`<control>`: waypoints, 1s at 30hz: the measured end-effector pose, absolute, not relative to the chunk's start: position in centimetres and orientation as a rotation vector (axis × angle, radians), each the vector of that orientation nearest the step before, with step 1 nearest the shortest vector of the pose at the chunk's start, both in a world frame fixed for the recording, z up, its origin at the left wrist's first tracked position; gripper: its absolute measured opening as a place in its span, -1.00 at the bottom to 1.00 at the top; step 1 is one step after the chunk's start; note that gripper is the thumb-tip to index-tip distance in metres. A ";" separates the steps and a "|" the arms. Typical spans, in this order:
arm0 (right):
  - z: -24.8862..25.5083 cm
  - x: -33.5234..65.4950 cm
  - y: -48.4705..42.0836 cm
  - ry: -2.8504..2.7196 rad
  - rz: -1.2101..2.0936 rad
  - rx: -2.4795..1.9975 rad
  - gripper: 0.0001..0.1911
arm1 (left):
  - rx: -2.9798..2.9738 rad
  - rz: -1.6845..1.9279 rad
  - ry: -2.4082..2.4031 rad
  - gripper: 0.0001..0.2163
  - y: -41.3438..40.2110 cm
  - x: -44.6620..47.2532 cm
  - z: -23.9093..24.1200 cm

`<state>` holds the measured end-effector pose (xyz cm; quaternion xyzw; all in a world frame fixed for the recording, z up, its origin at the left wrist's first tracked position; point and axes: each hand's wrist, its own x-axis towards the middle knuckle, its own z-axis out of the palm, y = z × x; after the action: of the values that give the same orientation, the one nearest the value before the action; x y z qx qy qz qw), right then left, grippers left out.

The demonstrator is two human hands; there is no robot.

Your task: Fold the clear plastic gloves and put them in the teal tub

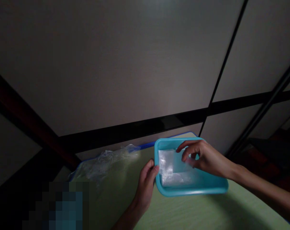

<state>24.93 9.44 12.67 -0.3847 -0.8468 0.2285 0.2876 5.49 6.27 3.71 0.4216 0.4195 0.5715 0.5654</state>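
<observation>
A turquoise plastic tray sits on a pale green table near its far edge. Inside the tray lie clear plastic sheets or bags. My left hand grips the tray's left rim with curled fingers. My right hand reaches into the tray from the right, its fingertips pinched on the top clear sheet.
A crumpled heap of clear plastic lies on the table to the left of the tray. The table has a blue edge against a grey panelled wall with dark frames. A blurred dark patch covers the lower left corner.
</observation>
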 end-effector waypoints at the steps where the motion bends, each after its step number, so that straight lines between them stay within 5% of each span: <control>1: 12.5 24.8 9.4 -2.243 0.644 -1.020 -0.83 | 0.982 1.348 0.988 -0.78 6.3 5.5 3.7; 10: 12.0 23.9 9.5 -2.333 0.862 -0.762 -0.84 | 0.981 1.325 0.891 -0.83 6.2 5.6 4.9; 19: 12.2 25.1 10.3 -2.654 1.079 -0.620 -0.49 | 1.030 1.256 0.862 -0.83 6.1 5.3 4.9; 30: 12.1 24.4 11.3 -2.770 1.128 -0.530 -0.40 | 1.025 1.232 0.851 -0.83 6.1 5.3 5.2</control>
<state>24.38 11.32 12.10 -0.1742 -0.9108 0.3708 0.0523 5.31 6.13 5.22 0.4452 0.3693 0.5348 0.6160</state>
